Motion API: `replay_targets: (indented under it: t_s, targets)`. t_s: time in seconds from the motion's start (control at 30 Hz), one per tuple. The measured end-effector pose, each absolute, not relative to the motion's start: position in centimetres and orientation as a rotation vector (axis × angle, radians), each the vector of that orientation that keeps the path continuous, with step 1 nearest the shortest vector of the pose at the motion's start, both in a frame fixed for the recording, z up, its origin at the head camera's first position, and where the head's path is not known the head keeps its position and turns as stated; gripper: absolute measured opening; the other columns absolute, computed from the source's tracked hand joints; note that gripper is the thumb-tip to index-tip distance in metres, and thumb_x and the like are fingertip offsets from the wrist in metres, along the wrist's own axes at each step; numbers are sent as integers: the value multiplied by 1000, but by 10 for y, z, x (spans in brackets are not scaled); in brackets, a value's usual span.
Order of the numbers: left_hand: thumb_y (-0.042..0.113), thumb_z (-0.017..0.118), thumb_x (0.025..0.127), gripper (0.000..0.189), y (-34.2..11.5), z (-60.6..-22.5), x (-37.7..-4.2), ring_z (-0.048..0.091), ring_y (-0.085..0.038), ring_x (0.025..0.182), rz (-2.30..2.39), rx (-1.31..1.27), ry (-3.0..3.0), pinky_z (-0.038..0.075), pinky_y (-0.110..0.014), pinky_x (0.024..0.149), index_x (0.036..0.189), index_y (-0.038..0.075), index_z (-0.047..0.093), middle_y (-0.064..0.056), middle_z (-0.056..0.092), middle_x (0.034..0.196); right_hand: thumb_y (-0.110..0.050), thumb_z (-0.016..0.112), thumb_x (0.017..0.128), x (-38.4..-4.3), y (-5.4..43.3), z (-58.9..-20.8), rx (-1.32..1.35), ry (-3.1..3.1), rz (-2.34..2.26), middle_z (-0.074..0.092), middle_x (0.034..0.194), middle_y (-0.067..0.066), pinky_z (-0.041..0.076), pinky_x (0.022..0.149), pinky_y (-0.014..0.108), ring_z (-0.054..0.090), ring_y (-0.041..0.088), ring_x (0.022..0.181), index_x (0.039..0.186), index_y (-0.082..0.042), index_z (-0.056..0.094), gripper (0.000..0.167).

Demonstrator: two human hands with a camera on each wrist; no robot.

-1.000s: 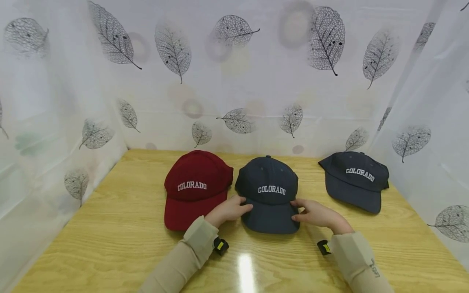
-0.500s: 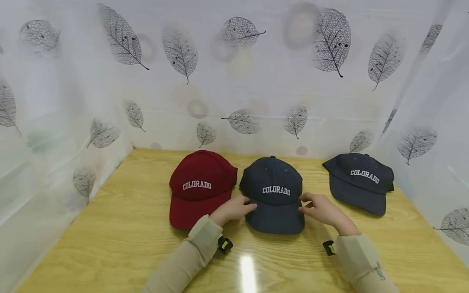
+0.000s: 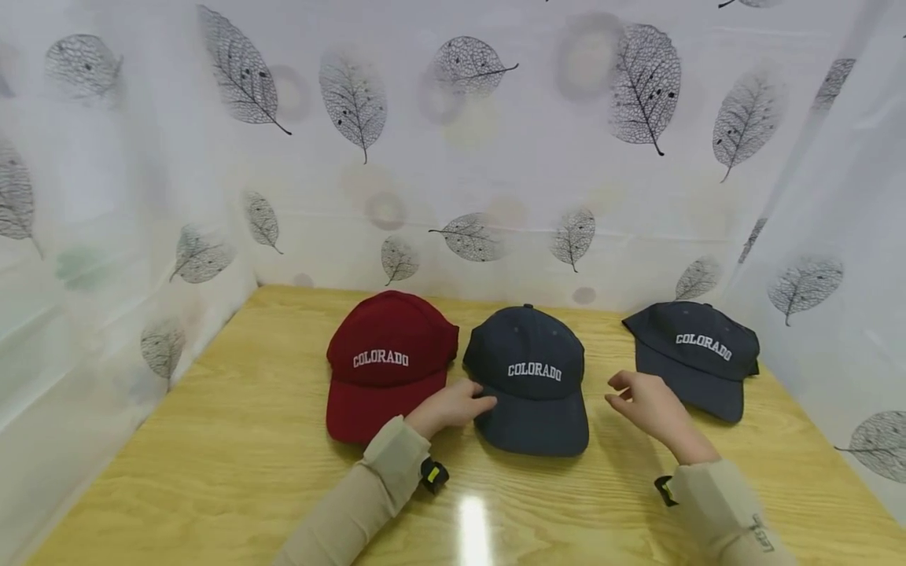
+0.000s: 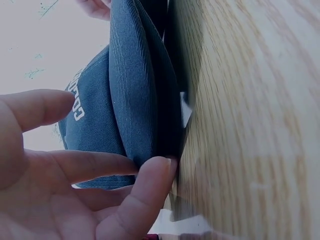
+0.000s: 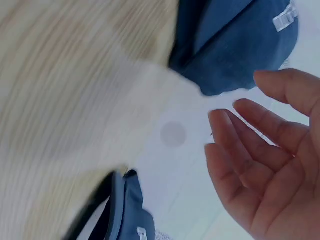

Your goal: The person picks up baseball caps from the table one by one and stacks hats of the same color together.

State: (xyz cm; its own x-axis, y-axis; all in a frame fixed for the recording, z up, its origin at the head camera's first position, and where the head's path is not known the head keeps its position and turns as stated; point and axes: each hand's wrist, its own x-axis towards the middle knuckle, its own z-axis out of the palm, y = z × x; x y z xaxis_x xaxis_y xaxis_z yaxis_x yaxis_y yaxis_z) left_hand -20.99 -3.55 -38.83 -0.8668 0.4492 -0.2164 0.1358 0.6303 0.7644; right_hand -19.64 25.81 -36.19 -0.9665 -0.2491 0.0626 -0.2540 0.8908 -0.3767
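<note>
A navy baseball cap (image 3: 531, 369) lettered COLORADO lies at the middle of the wooden table (image 3: 233, 440), its brim facing the person. My left hand (image 3: 453, 405) touches the left side of that brim. In the left wrist view its fingertips (image 4: 155, 175) rest against the brim's edge, while one digit stays apart from it. My right hand (image 3: 653, 409) hovers with loosely bent fingers and nothing in them, between the middle cap and a second navy cap (image 3: 697, 354) at the right. The right wrist view shows a gap between this hand and the navy caps.
A red COLORADO cap (image 3: 389, 365) sits left of the middle cap, close to the left forearm. Leaf-printed white curtains (image 3: 425, 157) surround the table's back and sides. Each wrist carries a black strap.
My right hand has let go of the middle cap's brim and moved right, away from it. The left hand stays at the brim. The head view has shifted slightly.
</note>
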Motion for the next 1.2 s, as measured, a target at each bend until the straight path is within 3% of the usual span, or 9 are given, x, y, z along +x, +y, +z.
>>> replay_targets:
  t_s: [0.23, 0.37, 0.47, 0.57, 0.8, 1.03, 1.2]
  targets:
    - [23, 50, 90, 28, -35, -389, -210, 34, -10, 40, 1146, 486, 2446, 33, -24, 45, 95, -3, 59, 0, 37, 50, -8, 64, 78, -197, 281, -358, 333, -3051, 324, 60, 85, 17, 46, 58, 41, 58, 28, 72, 93, 5, 61, 20]
    - [24, 50, 90, 37, -36, -388, -210, 37, -12, 44, 1133, 484, 2449, 36, -27, 51, 110, -7, 56, -4, 43, 59, -5, 62, 77, -196, 292, -359, 332, -3027, 152, 51, 67, 7, 40, 48, 36, 50, 21, 57, 77, -1, 57, 7]
    - [25, 50, 90, 43, -35, -388, -210, 40, -14, 49, 1118, 476, 2450, 38, -28, 57, 118, -8, 51, -9, 50, 72, -3, 61, 75, -197, 300, -360, 304, -3021, 30, 45, 61, 5, 37, 44, 36, 45, 20, 51, 69, -3, 52, 11]
    - [25, 50, 90, 45, -35, -388, -209, 40, -14, 49, 1119, 466, 2441, 37, -28, 57, 120, -8, 49, -9, 50, 71, -2, 62, 74, -199, 308, -361, 269, -3052, -55, 48, 63, 12, 40, 47, 41, 49, 28, 55, 72, 2, 53, 11]
    - [25, 49, 91, 46, -36, -388, -208, 33, -10, 39, 1166, 435, 2395, 33, -24, 48, 122, -8, 47, 1, 37, 49, -7, 67, 74, -206, 319, -366, 189, -3173, -88, 52, 72, 21, 43, 51, 48, 53, 38, 64, 85, 10, 54, 24]
    - [26, 50, 90, 48, -37, -388, -207, 30, -9, 37, 1196, 404, 2365, 32, -24, 46, 125, -7, 44, 3, 34, 46, 7, 56, 79, -213, 322, -375, 246, -3113, -147, 50, 68, 22, 42, 48, 48, 52, 38, 59, 78, 9, 54, 3]
    - [25, 50, 90, 48, -36, -388, -207, 30, -9, 36, 1202, 407, 2358, 32, -24, 46, 125, -8, 43, 2, 34, 46, 9, 54, 79, -215, 328, -380, 236, -3059, -225, 50, 67, 24, 42, 48, 49, 52, 40, 59, 78, 11, 55, 3]
